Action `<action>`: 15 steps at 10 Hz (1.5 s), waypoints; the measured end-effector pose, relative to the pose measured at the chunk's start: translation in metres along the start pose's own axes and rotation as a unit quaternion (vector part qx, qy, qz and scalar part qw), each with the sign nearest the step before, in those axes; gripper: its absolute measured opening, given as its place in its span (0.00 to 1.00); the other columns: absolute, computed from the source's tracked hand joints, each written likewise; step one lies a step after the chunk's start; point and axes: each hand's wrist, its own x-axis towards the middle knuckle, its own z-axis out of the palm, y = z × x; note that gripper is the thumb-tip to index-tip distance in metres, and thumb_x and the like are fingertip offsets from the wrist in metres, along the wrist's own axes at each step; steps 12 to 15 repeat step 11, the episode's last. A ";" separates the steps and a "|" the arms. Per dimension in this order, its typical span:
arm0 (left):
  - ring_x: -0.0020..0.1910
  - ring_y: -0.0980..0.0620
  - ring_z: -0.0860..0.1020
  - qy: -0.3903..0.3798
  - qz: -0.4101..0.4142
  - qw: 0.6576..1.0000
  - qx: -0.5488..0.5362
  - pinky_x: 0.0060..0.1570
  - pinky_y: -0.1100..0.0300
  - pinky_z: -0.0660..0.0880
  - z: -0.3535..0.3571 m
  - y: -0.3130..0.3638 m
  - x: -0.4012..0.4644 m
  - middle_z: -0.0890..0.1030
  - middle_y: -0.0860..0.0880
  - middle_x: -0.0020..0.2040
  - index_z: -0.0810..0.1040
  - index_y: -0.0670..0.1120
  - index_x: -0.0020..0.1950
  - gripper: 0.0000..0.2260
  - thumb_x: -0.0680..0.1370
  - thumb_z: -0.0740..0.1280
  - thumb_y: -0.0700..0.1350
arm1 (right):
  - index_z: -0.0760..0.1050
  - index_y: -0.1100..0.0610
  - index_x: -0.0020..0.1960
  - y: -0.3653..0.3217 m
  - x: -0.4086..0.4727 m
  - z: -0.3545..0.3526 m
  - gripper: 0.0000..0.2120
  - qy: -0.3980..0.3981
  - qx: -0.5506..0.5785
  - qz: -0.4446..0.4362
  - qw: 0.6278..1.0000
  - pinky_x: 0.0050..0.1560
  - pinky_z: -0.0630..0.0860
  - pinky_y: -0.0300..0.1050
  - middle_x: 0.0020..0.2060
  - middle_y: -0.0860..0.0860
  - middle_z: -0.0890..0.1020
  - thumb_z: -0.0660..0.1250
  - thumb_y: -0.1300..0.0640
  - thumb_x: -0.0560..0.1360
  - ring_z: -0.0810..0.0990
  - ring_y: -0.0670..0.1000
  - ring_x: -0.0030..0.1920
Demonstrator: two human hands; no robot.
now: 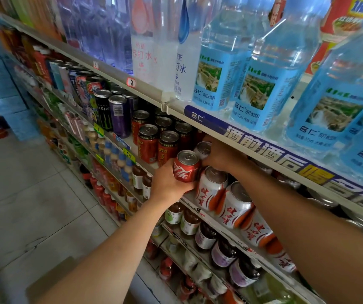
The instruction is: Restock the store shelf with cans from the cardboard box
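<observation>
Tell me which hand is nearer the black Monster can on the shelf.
Left. The left hand, gripping the red cola can, is nearer the black Monster can. The right hand is farther right, reaching deeper into the shelf at another can.

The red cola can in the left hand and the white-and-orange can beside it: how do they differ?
The red cola can is red with white script; the white-and-orange can is white with orange and red markings. The cola can is held in the left hand; the white-and-orange can stands on the shelf, unheld. Both have silver tops and look similar in size.
</observation>
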 end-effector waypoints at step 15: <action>0.55 0.57 0.79 -0.118 0.039 0.992 -0.007 0.54 0.69 0.76 -0.030 -0.008 -0.011 0.79 0.57 0.55 0.69 0.49 0.69 0.28 0.73 0.74 0.51 | 0.76 0.53 0.61 -0.030 -0.035 0.023 0.19 0.106 -0.079 -0.180 0.975 0.52 0.79 0.53 0.56 0.51 0.77 0.74 0.54 0.72 0.77 0.53 0.56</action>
